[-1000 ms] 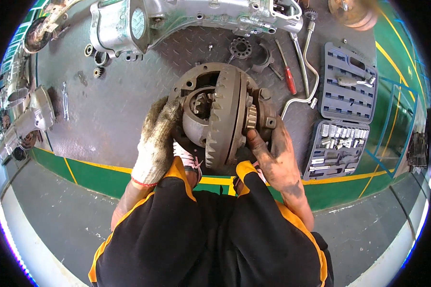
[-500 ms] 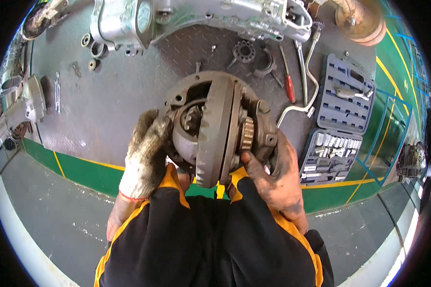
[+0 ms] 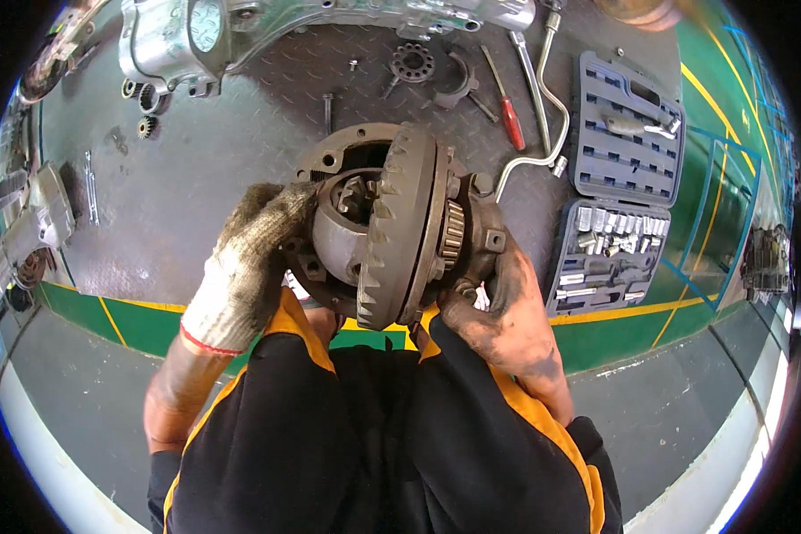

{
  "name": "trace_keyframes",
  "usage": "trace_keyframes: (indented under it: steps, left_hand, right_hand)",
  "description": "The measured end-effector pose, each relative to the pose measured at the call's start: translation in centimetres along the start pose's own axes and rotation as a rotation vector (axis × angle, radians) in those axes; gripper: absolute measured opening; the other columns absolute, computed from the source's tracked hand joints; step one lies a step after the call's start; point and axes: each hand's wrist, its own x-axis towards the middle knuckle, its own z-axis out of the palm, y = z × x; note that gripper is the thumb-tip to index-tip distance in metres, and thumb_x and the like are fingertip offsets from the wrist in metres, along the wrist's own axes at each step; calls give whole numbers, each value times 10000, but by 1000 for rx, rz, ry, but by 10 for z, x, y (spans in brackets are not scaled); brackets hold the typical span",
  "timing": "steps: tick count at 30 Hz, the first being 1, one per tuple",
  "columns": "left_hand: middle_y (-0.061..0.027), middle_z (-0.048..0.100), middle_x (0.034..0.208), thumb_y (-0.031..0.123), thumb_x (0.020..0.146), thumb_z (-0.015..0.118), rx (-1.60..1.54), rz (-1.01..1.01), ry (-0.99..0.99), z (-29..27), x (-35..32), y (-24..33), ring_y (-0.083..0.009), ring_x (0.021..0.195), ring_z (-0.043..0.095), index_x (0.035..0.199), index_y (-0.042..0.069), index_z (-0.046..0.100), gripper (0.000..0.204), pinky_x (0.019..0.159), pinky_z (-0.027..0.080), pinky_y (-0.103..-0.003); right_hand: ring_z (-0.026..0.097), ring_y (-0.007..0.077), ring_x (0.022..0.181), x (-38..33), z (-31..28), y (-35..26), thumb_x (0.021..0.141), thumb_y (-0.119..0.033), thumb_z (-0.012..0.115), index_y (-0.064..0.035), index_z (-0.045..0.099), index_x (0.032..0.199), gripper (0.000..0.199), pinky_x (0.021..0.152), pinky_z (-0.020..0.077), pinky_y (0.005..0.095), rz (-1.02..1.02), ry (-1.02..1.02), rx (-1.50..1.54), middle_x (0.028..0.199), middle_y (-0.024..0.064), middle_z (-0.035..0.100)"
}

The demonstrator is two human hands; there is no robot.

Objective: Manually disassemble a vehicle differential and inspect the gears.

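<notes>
Differential assembly [image 3: 405,222] sits between your two hands over the near edge of the metal worktop [image 3: 187,222]; any support underneath cannot be confirmed. Your gloved left hand [image 3: 249,258] grasps the flanged side; your bare right hand [image 3: 512,307] grips the bearing end, some fingertips hidden. Holding both ends likely balances the load and spares your fingers the gear teeth. Widest room lies left, toward slim wrenches [image 3: 91,187]; a bent bar [image 3: 566,117] and open socket case [image 3: 632,165] restrict the right.
</notes>
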Motion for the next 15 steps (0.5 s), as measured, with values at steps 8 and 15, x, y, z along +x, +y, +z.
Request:
trace_keyframes:
  steps: [8, 15]
  left_hand:
    - [-142, 660, 1327, 295, 1078, 557, -229, -433, 27, 22, 9, -8, -264, 1197, 638, 1463, 38, 553, 463, 1020, 519, -407]
    - [-167, 629, 1419, 320, 1094, 529, -374, -586, -219, 21, 48, -6, -281, 1275, 626, 1476, 28, 535, 481, 1107, 498, -459]
  right_hand:
    - [648, 301, 1107, -10, -14, 12, 765, -35, 726, 38, 569, 1306, 568, 1036, 495, 390, 68, -61, -70, 1204, 181, 668]
    - [658, 237, 1003, 13, -24, 27, 762, -46, 714, 26, 638, 1226, 476, 952, 526, 368, 297, -153, 52, 1084, 134, 706]
